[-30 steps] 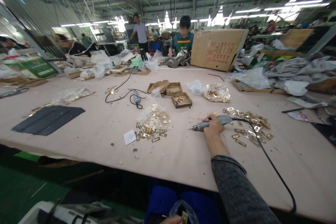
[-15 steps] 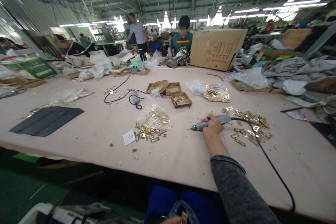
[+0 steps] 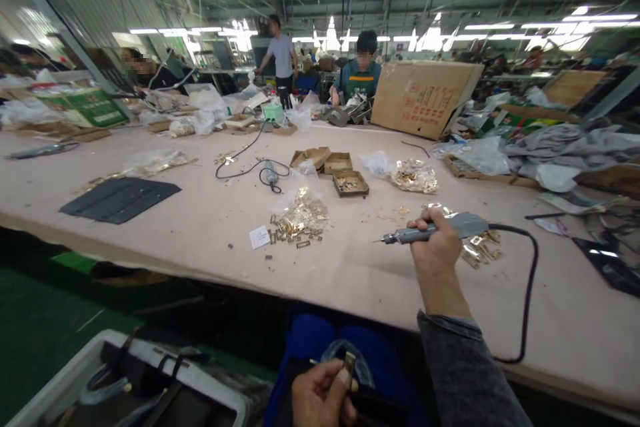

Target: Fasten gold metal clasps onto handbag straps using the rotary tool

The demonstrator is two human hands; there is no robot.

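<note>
My right hand (image 3: 437, 250) is wrapped round a grey electric screwdriver (image 3: 470, 224), raised above the table with its thin bit pointing left. A black cord runs from its back end down to the right. Low in the view, over my lap, my left hand (image 3: 320, 392) pinches a small gold rectangular metal plate (image 3: 350, 361) between thumb and fingers. Dark material lies just right of these fingers; whether they grip it too, I cannot tell. Clear plastic (image 3: 367, 367) shows behind the plate. Gold plates (image 3: 483, 250) lie loose behind the screwdriver, partly hidden by it.
A heap of gold plates in plastic (image 3: 303, 213) lies mid-table beside a white label (image 3: 259, 237). Behind are small open cardboard boxes (image 3: 351, 192) and another screwdriver (image 3: 271, 175). A black sheet (image 3: 120, 200) lies left. A white crate (image 3: 225, 390) stands below; co-workers are across the table.
My right hand has lifted the screwdriver off the table and moved it right. My left hand has risen further into view with the gold plate. The view has shifted slightly.
</note>
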